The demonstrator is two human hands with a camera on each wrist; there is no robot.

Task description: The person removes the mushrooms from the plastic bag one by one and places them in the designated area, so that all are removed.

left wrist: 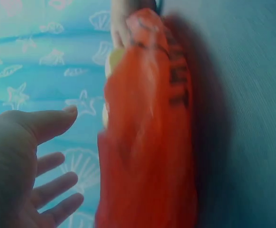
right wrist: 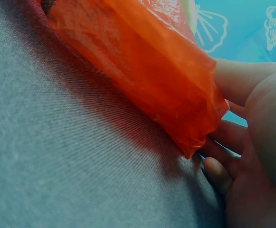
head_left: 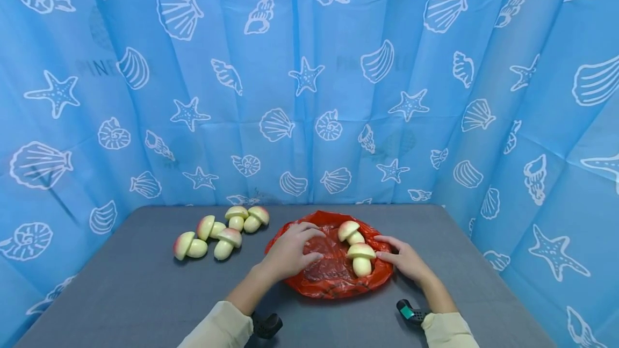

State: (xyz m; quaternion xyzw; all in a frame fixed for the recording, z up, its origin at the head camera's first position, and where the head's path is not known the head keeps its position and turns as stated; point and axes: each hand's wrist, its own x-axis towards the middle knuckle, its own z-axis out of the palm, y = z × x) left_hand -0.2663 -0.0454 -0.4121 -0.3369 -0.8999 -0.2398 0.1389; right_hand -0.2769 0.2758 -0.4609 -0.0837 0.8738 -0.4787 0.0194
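Note:
A red plastic bag (head_left: 333,289) lies spread on the table with its rim rolled open. Two pale yellow toy mushrooms with rounded caps are inside its right half: one toy mushroom (head_left: 362,267) in front, another (head_left: 349,230) just behind it. Over the bag's left side hovers my left hand (head_left: 292,251), fingers spread and loosely bent, holding nothing. At the right rim my right hand (head_left: 408,259) holds the bag's edge, thumb over the inside close to the front mushroom. The right wrist view shows the red plastic (right wrist: 176,95) between thumb and fingers.
Several more toy mushrooms (head_left: 224,244) with pinkish cap edges lie grouped on the grey table (head_left: 121,294), left of the bag. A blue curtain (head_left: 309,95) with white shells hangs behind and along the sides. Black straps with small devices (head_left: 412,313) are on both wrists.

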